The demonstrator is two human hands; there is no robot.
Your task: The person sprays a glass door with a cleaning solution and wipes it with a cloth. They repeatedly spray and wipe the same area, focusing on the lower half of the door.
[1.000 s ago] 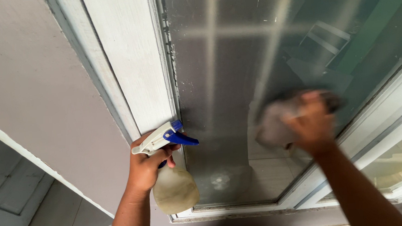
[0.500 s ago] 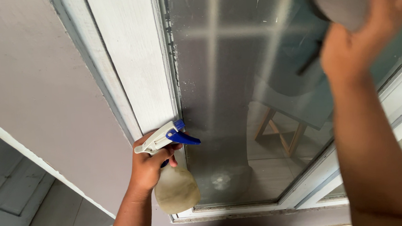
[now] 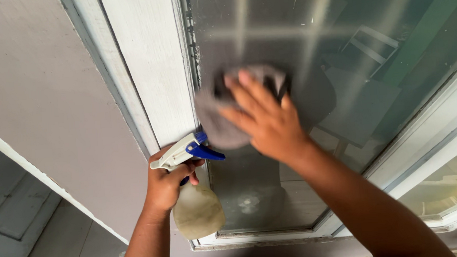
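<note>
the grey cleaning cloth [image 3: 223,121] now lies flat against the glass pane [image 3: 340,58], on its left part, close beside the white window frame [image 3: 148,70]. half a second ago i had it up at the top right corner of the view, and a second ago low on the right side of the pane, so the cloth has swept up and then across to the left edge. my right hand [image 3: 262,124] presses on it with fingers spread, palm over the cloth; it pins the cloth to the glass rather than pinching it, and the edge of the cloth is blurred, which i read as motion.

as i judge it, the wiping has passed over the right and upper glass and is now at the left margin; the lower strip near the sill still shows a pale smear.

my left hand [image 3: 165,182] is clenched round the neck of the spray bottle [image 3: 196,199], white trigger head with a blue nozzle pointing at the pane, its cloudy body hanging below the fist. it has not shifted over the three views.

outward: the grey wall [image 3: 47,102] left of the frame, and a second framed pane [image 3: 443,184] at the lower right.
</note>
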